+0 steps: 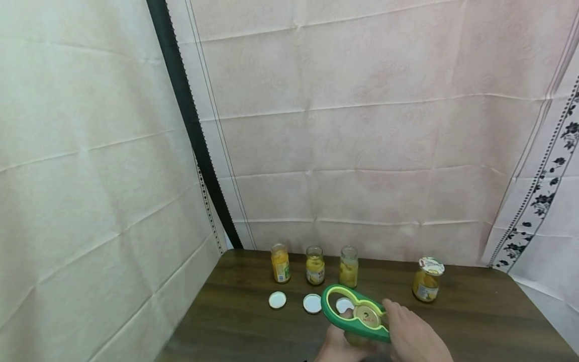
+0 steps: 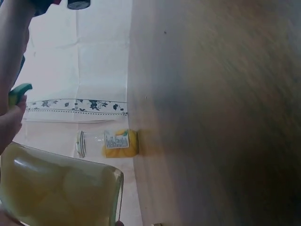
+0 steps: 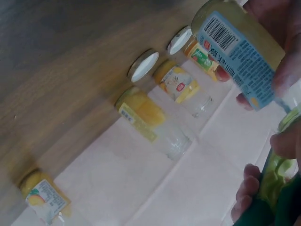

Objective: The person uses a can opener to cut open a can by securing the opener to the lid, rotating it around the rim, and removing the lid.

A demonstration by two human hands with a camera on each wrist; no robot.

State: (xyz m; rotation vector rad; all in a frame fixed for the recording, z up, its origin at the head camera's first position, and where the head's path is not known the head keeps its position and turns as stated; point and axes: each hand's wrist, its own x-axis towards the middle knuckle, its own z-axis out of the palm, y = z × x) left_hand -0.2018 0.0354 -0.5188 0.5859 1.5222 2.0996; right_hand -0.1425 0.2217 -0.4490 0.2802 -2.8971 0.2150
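My left hand [image 1: 338, 346] holds a glass jar [image 2: 61, 190] of pale fruit pieces above the table. Its blue barcode label [image 3: 240, 59] faces the right wrist camera, with fingers wrapped round the glass. A green jar opener [image 1: 332, 312] with a lighter green inner edge sits around the jar's gold lid [image 1: 367, 316]. At the handle end, my right hand [image 1: 416, 333] grips the opener; its curled fingers [image 3: 245, 190] show in the right wrist view.
Three lidless jars, an orange one [image 1: 280, 264], a middle one [image 1: 315, 266] and a taller one [image 1: 348, 267], line the table's back. White lids [image 1: 277, 300] lie before them. A lidded jar [image 1: 426, 282] stands right on the dark wooden table [image 1: 235, 327]. Cloth [image 1: 362, 151] hangs behind.
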